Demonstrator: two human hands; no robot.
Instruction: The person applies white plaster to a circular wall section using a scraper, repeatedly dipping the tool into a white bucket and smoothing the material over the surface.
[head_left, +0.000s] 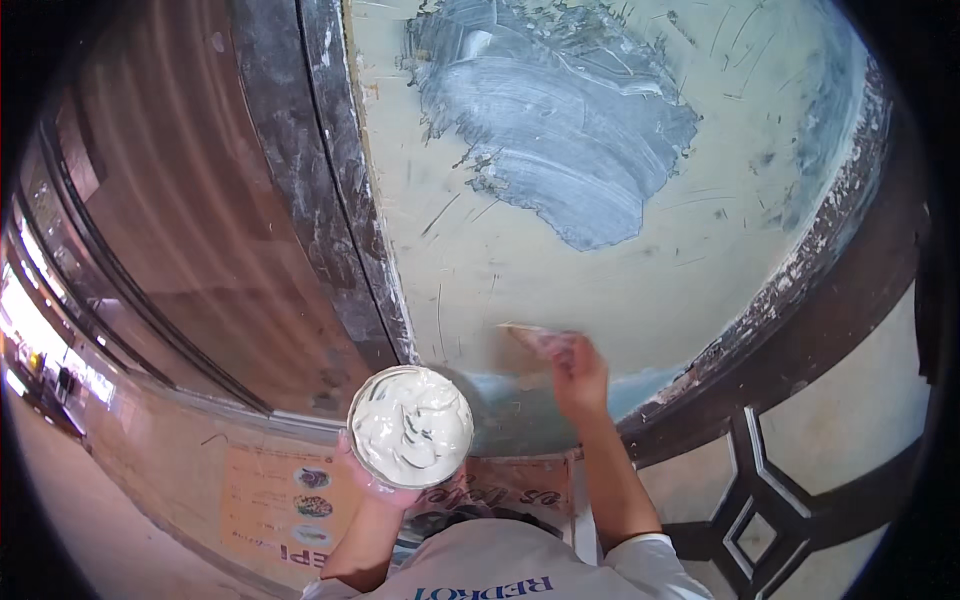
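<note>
A round tub (355, 450) full of smooth white paste (410, 420) rests in my left hand (375, 482), whose fingers curl round its side and underside. My right hand (580, 378) is closed on a putty knife (527, 338) with a pale blade, slightly smeared by motion. The blade lies close to the lower part of a cream wall (620, 290); whether it touches cannot be told. Higher on that wall spreads a large grey-blue patch (560, 130) with ragged edges and curved white streaks.
Dark, scuffed trim (330, 150) borders the wall on the left, beside a brown glossy panel (190, 220). Chipped dark edging (790, 290) curves along the right. A dark frame with pale panels (760, 470) stands lower right. Orange printed sheets (265, 490) lie below.
</note>
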